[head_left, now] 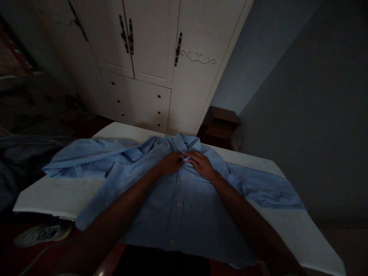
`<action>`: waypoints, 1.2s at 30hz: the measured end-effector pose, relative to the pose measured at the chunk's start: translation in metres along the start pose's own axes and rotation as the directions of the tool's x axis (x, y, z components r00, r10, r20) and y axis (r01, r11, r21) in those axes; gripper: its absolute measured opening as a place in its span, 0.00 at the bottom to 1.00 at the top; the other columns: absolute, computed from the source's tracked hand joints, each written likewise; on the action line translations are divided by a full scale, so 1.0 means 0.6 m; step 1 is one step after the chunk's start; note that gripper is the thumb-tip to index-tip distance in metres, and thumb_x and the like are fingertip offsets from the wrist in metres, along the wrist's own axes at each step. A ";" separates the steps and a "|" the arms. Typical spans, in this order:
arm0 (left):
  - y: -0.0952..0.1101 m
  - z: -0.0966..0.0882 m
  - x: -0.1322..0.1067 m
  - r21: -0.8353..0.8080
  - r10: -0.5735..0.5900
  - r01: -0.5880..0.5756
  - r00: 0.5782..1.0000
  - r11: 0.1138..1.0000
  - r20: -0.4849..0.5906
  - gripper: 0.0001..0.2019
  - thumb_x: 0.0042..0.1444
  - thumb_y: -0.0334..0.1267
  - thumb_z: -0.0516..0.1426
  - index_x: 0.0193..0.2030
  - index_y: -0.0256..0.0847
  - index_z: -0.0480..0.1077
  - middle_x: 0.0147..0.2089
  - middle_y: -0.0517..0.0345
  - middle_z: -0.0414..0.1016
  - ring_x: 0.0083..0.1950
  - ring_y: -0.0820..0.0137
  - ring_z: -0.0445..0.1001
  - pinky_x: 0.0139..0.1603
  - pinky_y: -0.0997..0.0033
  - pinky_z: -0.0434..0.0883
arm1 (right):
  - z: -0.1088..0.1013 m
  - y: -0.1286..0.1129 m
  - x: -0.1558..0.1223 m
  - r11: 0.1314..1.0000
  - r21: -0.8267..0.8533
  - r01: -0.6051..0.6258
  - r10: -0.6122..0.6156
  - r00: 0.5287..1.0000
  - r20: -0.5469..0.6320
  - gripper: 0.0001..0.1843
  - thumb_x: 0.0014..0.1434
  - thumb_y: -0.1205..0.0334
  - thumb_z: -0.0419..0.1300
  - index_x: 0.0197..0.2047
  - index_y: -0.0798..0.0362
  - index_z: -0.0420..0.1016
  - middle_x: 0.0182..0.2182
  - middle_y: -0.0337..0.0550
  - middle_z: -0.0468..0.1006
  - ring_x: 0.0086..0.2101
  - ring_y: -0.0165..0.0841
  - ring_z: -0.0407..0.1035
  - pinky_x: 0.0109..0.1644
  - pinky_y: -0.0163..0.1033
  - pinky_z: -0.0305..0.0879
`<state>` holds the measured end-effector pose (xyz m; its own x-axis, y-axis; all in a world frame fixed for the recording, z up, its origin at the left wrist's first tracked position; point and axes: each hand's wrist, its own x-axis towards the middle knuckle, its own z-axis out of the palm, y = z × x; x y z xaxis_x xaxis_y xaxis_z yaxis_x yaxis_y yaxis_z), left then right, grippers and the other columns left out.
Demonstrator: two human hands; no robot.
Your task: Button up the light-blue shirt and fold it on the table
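A light blue button-up shirt point(155, 207) lies front side up on a white table, its collar point(180, 142) at the far edge and its sleeves spread to both sides. Just below the collar, my left hand point(171, 162) pinches the front placket from the left. Facing it, my right hand point(200, 164) grips the same spot, thumb and fingers closed on a raised fold of cloth. Any button between the fingertips is hidden. Further down the placket, several white buttons show. The shirt's hem hangs over the near table edge.
The white table point(290, 226) shows bare surface beside both sleeves. Behind it stands a white wardrobe point(149, 46) with dark handles. A small brown cabinet point(222, 120) is at the back right. Dark cloth point(25, 161) lies at left, and a shoe point(43, 234) is on the floor.
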<state>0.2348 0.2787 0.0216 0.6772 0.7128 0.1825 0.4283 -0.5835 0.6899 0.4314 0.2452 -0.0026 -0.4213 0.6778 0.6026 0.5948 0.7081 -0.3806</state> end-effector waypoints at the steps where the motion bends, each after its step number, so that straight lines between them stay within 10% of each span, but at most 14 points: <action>1: -0.001 0.000 0.000 -0.008 -0.005 0.005 1.000 1.000 0.003 0.10 0.55 0.30 0.54 0.37 0.40 0.77 0.39 0.55 0.80 0.42 0.66 0.76 0.47 0.70 0.69 | 0.000 0.000 0.001 1.000 0.016 -0.005 0.005 1.000 0.011 0.17 0.67 0.57 0.55 0.58 0.46 0.71 0.43 0.46 0.79 0.43 0.36 0.74 0.48 0.43 0.74; 36: -0.011 0.011 0.003 0.002 -0.070 0.070 0.997 0.998 -0.042 0.08 0.51 0.32 0.57 0.33 0.39 0.79 0.34 0.56 0.79 0.37 0.67 0.75 0.44 0.70 0.69 | -0.006 -0.005 0.012 0.983 0.164 -0.080 0.071 0.996 0.060 0.05 0.61 0.68 0.55 0.40 0.50 0.70 0.38 0.44 0.72 0.38 0.34 0.69 0.42 0.39 0.69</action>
<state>0.2372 0.2816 0.0129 0.6199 0.7676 0.1626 0.4760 -0.5326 0.6998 0.4288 0.2473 0.0056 -0.4180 0.7372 0.5309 0.5065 0.6742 -0.5374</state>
